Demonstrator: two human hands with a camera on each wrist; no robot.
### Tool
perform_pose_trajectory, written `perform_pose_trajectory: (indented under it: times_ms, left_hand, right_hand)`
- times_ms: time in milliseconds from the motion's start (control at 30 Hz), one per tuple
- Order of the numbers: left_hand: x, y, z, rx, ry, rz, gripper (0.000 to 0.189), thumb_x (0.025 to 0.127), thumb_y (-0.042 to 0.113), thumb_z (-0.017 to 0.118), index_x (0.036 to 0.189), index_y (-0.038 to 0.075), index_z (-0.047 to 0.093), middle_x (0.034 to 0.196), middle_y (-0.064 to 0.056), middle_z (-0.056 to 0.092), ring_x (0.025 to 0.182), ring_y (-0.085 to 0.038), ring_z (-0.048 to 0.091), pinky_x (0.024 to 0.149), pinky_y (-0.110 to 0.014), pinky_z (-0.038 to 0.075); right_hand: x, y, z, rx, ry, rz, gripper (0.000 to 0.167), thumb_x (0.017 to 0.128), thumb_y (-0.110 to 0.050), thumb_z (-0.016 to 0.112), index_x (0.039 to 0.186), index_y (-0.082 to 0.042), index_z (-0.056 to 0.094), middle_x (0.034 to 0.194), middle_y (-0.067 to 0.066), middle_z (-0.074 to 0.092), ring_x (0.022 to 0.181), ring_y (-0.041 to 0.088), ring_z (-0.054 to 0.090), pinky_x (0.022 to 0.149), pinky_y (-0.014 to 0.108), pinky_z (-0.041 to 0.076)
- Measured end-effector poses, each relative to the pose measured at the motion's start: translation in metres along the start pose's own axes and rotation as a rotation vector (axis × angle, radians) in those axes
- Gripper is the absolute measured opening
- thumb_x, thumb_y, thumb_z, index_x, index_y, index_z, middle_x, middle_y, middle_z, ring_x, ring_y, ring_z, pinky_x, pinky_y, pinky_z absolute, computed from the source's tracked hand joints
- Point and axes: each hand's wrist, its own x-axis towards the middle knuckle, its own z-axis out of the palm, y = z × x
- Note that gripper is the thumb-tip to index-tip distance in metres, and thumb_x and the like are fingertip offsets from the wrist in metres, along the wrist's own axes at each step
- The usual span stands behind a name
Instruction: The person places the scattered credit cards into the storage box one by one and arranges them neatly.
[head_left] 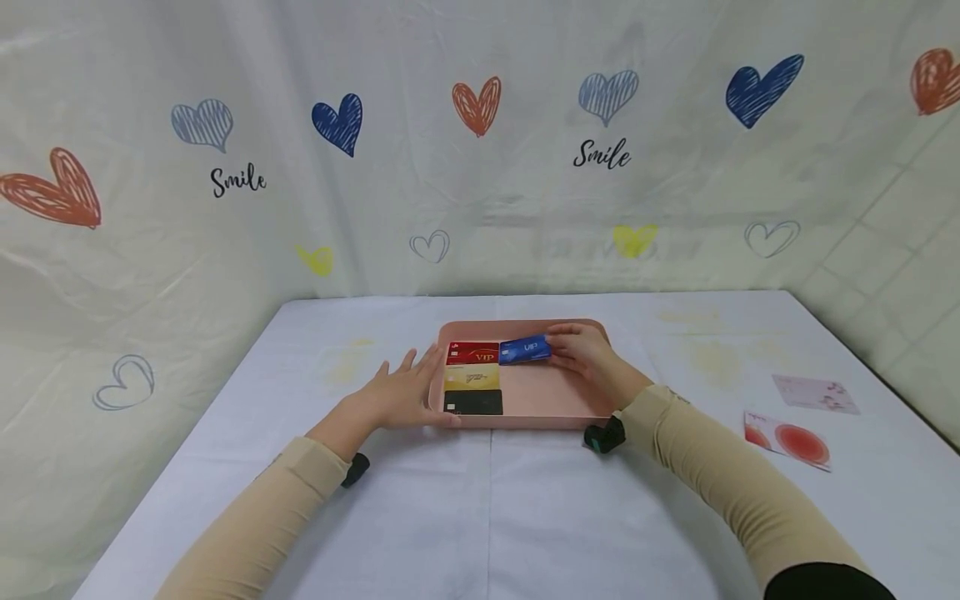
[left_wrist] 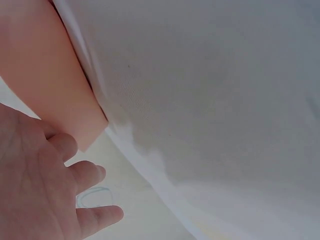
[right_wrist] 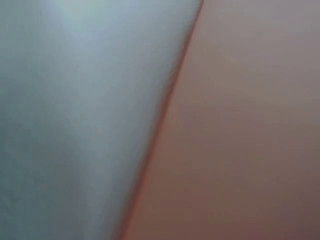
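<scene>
A pink tray (head_left: pixel 555 403) lies on the white table. In its left part a red VIP card (head_left: pixel 472 352), a gold card (head_left: pixel 472 377) and a black card (head_left: pixel 473 403) form a column. My right hand (head_left: pixel 588 354) pinches the right end of a blue VIP card (head_left: pixel 523 350), which sits slightly tilted beside the red one. At the tray's left side my left hand (head_left: pixel 397 396) rests against the rim with its fingers spread; the left wrist view shows this hand (left_wrist: pixel 35 185) by the tray wall (left_wrist: pixel 50 70). The right wrist view holds only a blurred tray edge, no fingers.
On the right of the table lie a pale pink card (head_left: pixel 816 394) and a card with red circles (head_left: pixel 787 441). Behind the table hangs a white curtain (head_left: pixel 525 192) printed with hearts. Both sleeved forearms reach in from the front.
</scene>
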Motion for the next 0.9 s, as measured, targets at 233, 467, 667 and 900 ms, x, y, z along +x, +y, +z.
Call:
perform_pose_trajectory:
  times_ms: [233,467,667,900]
  left_hand:
    - [-0.0008,0.0003,-0.0005,0.0,-0.001,0.0,0.124,0.081,0.08,0.063,0.166,0.013,0.002,0.172,-0.006,0.007,0.156,-0.039,0.007,0.117,-0.07,0.007]
    - [0.0005,-0.0002,0.0001,0.009,-0.001,-0.003,0.124,0.081,0.08,0.063,0.166,0.014,0.001,0.172,-0.006,0.007,0.156,-0.039,0.007,0.117,-0.07,0.008]
    - [0.0008,0.0003,0.0005,0.011,-0.001,-0.005,0.124,0.081,0.08,0.063,0.166,0.014,0.001,0.172,-0.006,0.007,0.156,-0.039,0.007,0.117,-0.07,0.008]
    - [0.0007,0.0002,0.0008,0.012,0.0,-0.006,0.124,0.081,0.08,0.062,0.166,0.014,0.0,0.172,-0.005,0.007,0.156,-0.038,0.006,0.117,-0.07,0.008]
  right_hand:
    - [0.0025,0.0013,0.0006,-0.197,-0.07,-0.016,0.062,0.096,0.003,0.067,0.153,0.001,0.044,0.156,0.022,0.042,0.131,0.032,0.05,0.105,0.039,0.048]
    - [0.0041,-0.0009,-0.0013,-0.449,-0.083,-0.075,0.066,0.09,0.002,0.075,0.15,-0.001,0.05,0.152,0.021,0.048,0.13,0.03,0.045,0.105,0.038,0.048]
    - [0.0014,-0.0031,-0.0049,-0.535,-0.097,-0.103,0.063,0.09,0.001,0.075,0.148,0.0,0.052,0.142,0.022,0.051,0.122,0.029,0.047,0.089,0.026,0.053]
    - [0.0008,-0.0041,-0.0081,-0.563,-0.108,-0.161,0.062,0.088,0.002,0.077,0.145,0.007,0.052,0.113,0.015,0.056,0.108,0.026,0.05,0.071,0.019,0.046]
